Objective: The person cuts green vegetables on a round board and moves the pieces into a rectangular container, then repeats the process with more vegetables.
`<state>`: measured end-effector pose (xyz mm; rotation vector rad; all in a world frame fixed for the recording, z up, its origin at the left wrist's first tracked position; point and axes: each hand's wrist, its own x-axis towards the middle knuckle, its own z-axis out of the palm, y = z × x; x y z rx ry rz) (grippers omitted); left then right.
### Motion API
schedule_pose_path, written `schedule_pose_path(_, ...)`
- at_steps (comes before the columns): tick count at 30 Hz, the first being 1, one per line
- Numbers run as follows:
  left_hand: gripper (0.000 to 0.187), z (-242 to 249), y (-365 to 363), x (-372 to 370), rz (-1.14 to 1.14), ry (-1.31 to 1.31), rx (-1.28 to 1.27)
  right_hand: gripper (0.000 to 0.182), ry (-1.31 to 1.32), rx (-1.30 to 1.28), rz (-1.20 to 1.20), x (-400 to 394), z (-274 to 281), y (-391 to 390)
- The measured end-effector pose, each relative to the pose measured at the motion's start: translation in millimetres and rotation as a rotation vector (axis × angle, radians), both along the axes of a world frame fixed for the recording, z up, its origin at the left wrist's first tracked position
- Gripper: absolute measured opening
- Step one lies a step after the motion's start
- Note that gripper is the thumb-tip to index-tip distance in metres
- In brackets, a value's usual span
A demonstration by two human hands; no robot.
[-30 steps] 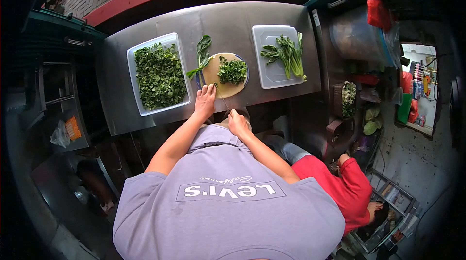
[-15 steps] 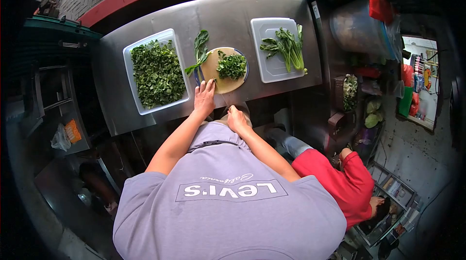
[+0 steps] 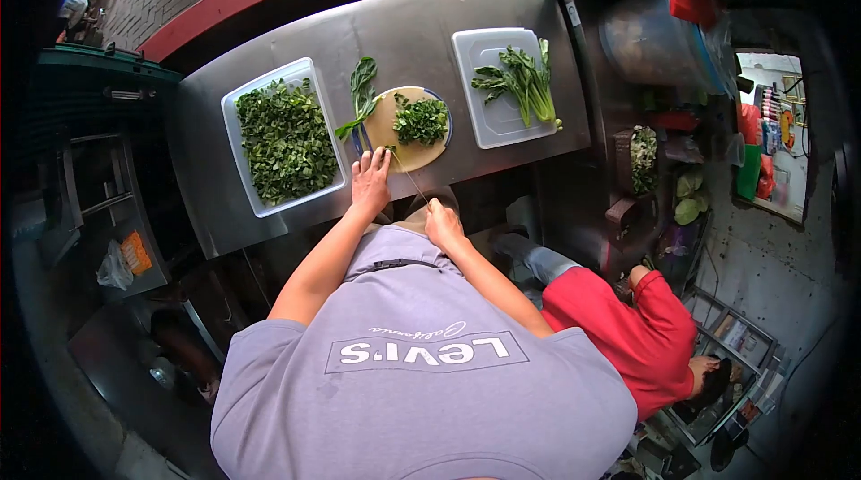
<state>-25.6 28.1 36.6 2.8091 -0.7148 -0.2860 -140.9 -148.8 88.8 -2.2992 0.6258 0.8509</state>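
Right hand (image 3: 442,224) has its grip closed on the knife (image 3: 413,181), left hand (image 3: 370,179) is by the board (image 3: 381,127) edge, probably steadying, can't tell if it's gripping. Chopped greens (image 3: 421,121) sit farther up, likely so the knife misses them

Both forearms (image 3: 330,254) reach forward and converge. The left hand (image 3: 370,180) is palm down, fingers (image 3: 367,163) extended; the right hand (image 3: 442,224) is curled tight, set farther back.
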Motion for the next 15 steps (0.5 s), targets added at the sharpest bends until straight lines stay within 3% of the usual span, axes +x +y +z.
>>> schedule_pose_path(9, 0.072, 8, -14, 8, 0.055, 0.049, -0.058, 0.025, -0.131, -0.034, -0.007, 13, -9, -9)
schedule_pose_path(15, 0.077, 1, -3, 6, -0.005, 0.011, -0.086, 0.023, -0.136, 0.027, -0.009, 10, -3, 0)
